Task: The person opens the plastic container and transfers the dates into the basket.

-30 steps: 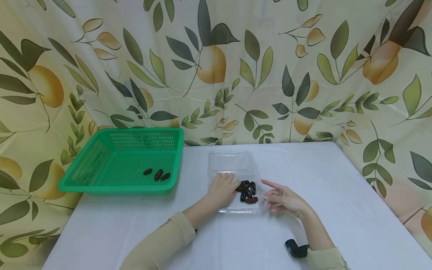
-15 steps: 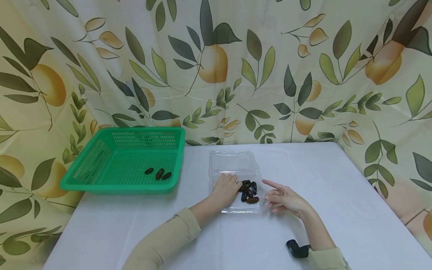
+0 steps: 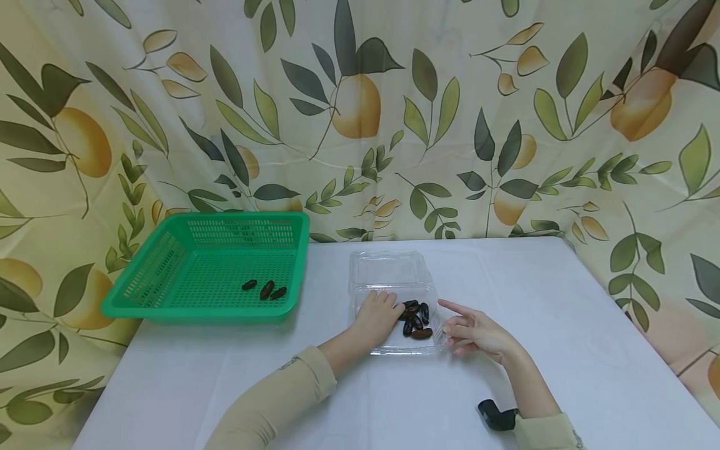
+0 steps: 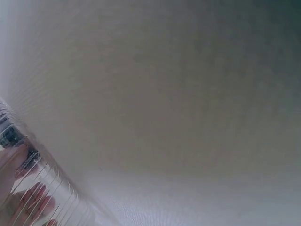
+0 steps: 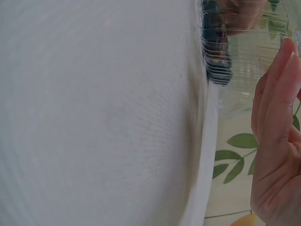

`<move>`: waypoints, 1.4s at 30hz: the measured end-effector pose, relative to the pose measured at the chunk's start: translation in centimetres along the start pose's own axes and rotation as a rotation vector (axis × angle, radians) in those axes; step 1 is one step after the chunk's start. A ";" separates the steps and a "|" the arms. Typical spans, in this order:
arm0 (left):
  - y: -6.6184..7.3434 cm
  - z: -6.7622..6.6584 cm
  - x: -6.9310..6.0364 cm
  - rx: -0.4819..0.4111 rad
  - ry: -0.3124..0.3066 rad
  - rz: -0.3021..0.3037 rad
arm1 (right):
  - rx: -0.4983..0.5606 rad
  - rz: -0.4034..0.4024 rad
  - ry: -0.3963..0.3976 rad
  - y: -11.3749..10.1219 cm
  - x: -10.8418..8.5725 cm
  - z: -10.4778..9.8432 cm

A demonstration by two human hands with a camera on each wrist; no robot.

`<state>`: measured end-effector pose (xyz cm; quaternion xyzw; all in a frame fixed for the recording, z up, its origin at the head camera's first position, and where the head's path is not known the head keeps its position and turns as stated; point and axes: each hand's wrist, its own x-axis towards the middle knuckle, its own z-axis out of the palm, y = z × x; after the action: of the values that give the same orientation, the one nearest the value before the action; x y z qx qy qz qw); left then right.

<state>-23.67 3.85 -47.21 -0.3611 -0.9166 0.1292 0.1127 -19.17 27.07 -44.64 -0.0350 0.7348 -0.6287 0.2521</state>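
Note:
Several dark brown dates (image 3: 417, 322) lie in the right part of a clear plastic clamshell box (image 3: 402, 351), whose lid (image 3: 390, 269) is folded back. My left hand (image 3: 377, 320) reaches into the box from the left, its thumb side against the dates; its fingertips are hidden in the head view. Through the box wall, the left wrist view shows parts of fingers (image 4: 35, 202) beside a dark date (image 4: 9, 135). At the box's right side is my right hand (image 3: 475, 334), index finger extended and the others loosely bent, holding nothing. The right wrist view shows its fingers (image 5: 280, 89) beside the box wall.
A green plastic basket (image 3: 194, 314) with 3 dates (image 3: 267, 289) in it stands left on the white-covered table (image 3: 439, 400). Behind hangs a fruit-patterned curtain (image 3: 394, 187). A black device (image 3: 497, 415) sits at my right wrist.
The left hand has shifted slightly right and its fingers have drawn a little together over the box. The right hand keeps its pose; the whole head view has drifted slightly.

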 end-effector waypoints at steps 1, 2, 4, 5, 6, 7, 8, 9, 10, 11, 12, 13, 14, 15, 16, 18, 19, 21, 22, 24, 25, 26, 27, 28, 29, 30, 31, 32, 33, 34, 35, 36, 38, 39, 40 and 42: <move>0.0 0.0 0.0 0.001 0.000 0.001 | 0.001 0.001 0.001 0.0 0.0 0.0; 0.0 0.0 0.0 0.004 0.001 0.002 | 0.002 0.003 0.001 0.0 0.0 0.0; 0.0 0.0 0.1 0.009 0.003 0.003 | 0.004 0.003 0.001 0.0 0.0 0.0; 0.0 0.0 0.1 0.013 0.001 0.003 | 0.004 0.004 0.000 0.0 0.0 0.0; 0.0 0.1 0.1 0.014 0.002 0.002 | 0.005 0.004 0.000 0.0 0.0 0.0; 0.0 0.1 0.2 0.013 -0.001 0.000 | 0.004 0.003 0.000 0.0 0.0 0.0; 0.0 0.1 0.2 0.012 -0.004 -0.002 | 0.004 0.002 0.000 0.0 0.0 0.0; 0.1 0.1 0.2 0.009 -0.008 -0.004 | 0.003 0.001 -0.001 0.0 0.0 0.0; 0.1 0.1 0.2 0.007 -0.012 -0.006 | 0.003 0.001 0.000 0.0 0.0 0.0; 0.1 0.0 0.2 0.004 -0.014 -0.007 | 0.003 -0.001 0.001 0.0 0.0 0.0; 0.1 0.0 0.2 0.000 -0.014 -0.007 | 0.001 -0.002 0.001 0.0 0.0 0.0; 0.1 0.0 0.2 -0.002 -0.017 -0.006 | 0.000 -0.003 0.003 0.0 0.0 0.0; 0.1 0.0 0.2 -0.004 -0.016 -0.006 | -0.002 -0.003 0.005 0.0 0.0 0.0; 0.0 -0.1 0.1 -0.005 -0.015 -0.005 | -0.004 -0.002 0.007 0.0 0.0 0.0; 0.0 -0.1 0.1 -0.006 -0.011 -0.005 | -0.006 -0.001 0.009 0.0 0.0 0.0; 0.0 -0.1 0.1 -0.008 -0.004 -0.003 | -0.010 0.000 0.013 0.0 -0.1 0.0; 0.0 -0.1 0.1 -0.011 -0.002 -0.004 | -0.010 0.002 0.015 0.0 -0.1 0.1; 0.0 -0.1 0.2 -0.021 0.011 -0.007 | -0.012 0.003 0.016 0.0 -0.1 0.0; 0.0 -0.1 0.2 -0.025 0.016 -0.009 | -0.013 0.003 0.016 0.0 -0.1 0.0; 0.0 -0.1 0.2 -0.034 0.027 -0.013 | -0.015 0.001 0.015 0.0 0.0 0.0; 0.0 -0.1 0.2 -0.037 0.037 -0.015 | -0.016 0.001 0.014 0.0 0.0 0.0; -0.1 -0.1 0.2 -0.037 0.046 -0.015 | -0.016 0.002 0.013 0.0 0.0 0.0; -0.1 -0.1 0.2 -0.038 0.060 -0.017 | -0.016 0.003 0.013 0.0 0.0 0.0; -0.1 -0.1 0.2 -0.038 0.072 -0.016 | -0.015 0.005 0.013 0.0 -0.1 0.0; -0.1 -0.2 0.2 -0.041 0.087 -0.017 | -0.013 0.005 0.012 0.0 -0.1 0.0; -0.1 -0.3 0.2 -0.044 0.102 -0.017 | -0.011 0.006 0.013 0.0 -0.1 0.0; -0.1 -0.3 0.2 -0.049 0.118 -0.019 | -0.010 0.007 0.013 0.0 -0.1 0.0; -0.2 -0.4 0.1 -0.053 0.131 -0.021 | -0.009 0.007 0.013 0.0 -0.1 0.0; -0.2 -0.5 0.1 -0.060 0.143 -0.024 | -0.008 0.006 0.014 0.0 -0.1 0.0; -0.3 -0.6 0.1 -0.066 0.151 -0.028 | -0.007 0.005 0.014 0.0 -0.1 0.0; -0.3 -0.7 0.0 -0.072 0.154 -0.032 | -0.007 0.003 0.014 0.0 -0.1 0.0; -0.4 -0.8 -0.1 -0.072 0.154 -0.034 | -0.009 0.003 0.015 0.0 -0.1 0.0; -0.6 -1.1 -0.2 -0.074 0.149 -0.041 | -0.008 0.001 0.014 0.0 -0.1 0.0; -0.8 -1.2 -0.3 -0.076 0.145 -0.044 | -0.008 0.001 0.014 0.0 -0.1 0.0; -0.9 -1.4 -0.4 -0.078 0.141 -0.047 | -0.007 0.000 0.013 0.0 -0.1 0.0; -1.4 -1.7 -0.7 -0.074 0.134 -0.053 | -0.006 -0.001 0.012 0.0 -0.1 0.0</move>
<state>-23.56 2.70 -45.25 -0.3487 -0.9204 0.0677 0.1637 -19.04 27.10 -44.63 -0.0325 0.7380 -0.6270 0.2474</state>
